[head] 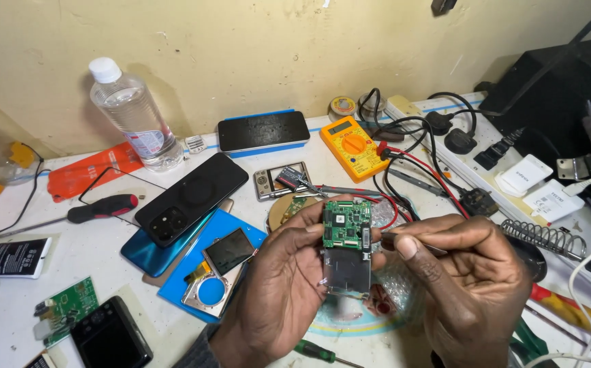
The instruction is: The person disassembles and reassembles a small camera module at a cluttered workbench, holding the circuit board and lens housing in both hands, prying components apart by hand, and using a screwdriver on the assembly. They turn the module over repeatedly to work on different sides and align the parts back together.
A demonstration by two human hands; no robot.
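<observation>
My left hand [282, 286] holds up a small device with a green circuit board [346, 223] on top and a grey metal screen back [347, 270] below it. My right hand [469, 279] pinches a thin metal tool [385, 238] whose tip touches the board's right edge. Both hands hover above the white table, near its front middle.
A black phone [192, 197] lies on a teal phone and a blue mat. A clear bottle [132, 112], an orange multimeter [353, 146] with red and black leads, a power strip [465, 146], a soldering iron stand [547, 237], screwdrivers and opened device parts lie around.
</observation>
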